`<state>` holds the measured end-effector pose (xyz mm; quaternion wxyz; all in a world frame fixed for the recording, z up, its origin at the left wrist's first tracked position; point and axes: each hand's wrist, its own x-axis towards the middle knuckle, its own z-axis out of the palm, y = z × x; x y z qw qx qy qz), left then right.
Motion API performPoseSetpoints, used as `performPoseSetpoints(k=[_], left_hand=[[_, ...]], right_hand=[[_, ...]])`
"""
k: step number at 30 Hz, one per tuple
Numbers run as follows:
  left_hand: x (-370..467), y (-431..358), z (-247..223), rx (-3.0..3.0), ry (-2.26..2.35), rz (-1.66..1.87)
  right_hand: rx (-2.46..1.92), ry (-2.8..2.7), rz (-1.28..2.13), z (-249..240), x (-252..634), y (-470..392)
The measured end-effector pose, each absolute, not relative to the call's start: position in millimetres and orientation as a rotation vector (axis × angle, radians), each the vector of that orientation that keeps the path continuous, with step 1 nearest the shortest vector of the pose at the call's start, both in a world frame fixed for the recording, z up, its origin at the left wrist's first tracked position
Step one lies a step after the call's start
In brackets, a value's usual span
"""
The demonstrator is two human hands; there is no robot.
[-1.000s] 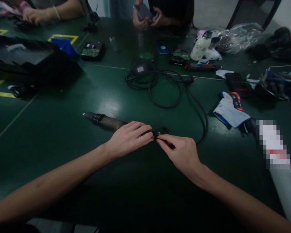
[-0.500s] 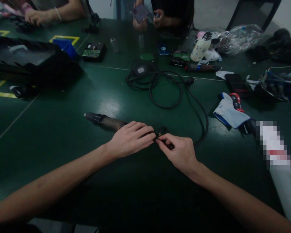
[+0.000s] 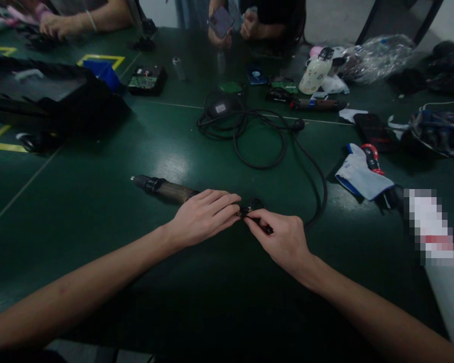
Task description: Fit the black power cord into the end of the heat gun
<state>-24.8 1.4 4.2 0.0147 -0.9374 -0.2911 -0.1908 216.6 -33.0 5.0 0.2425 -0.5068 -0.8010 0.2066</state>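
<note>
Your left hand (image 3: pixel 204 218) holds the tool (image 3: pixel 172 191), fingers together, fingertips drawn slightly back; your right hand (image 3: pixel 282 236) pinches a small dark part (image 3: pixel 245 212).

Green table (image 3: pixel 136 282) bearing a tool (image 3: pixel 173 191) and black cable (image 3: pixel 323 174).

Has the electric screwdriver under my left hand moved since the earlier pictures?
No, not visibly. The electric screwdriver lies in the same place against the pale line on the green table.
</note>
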Motion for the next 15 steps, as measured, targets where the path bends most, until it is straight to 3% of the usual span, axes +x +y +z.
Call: performPoseSetpoints(k=[15], left_hand=[[-24.4, 0.7, 5.3, -2.931, -0.922, -0.542]], right_hand=[[-1.389, -2.198, 0.574, 5.2, 217.5, -33.5]])
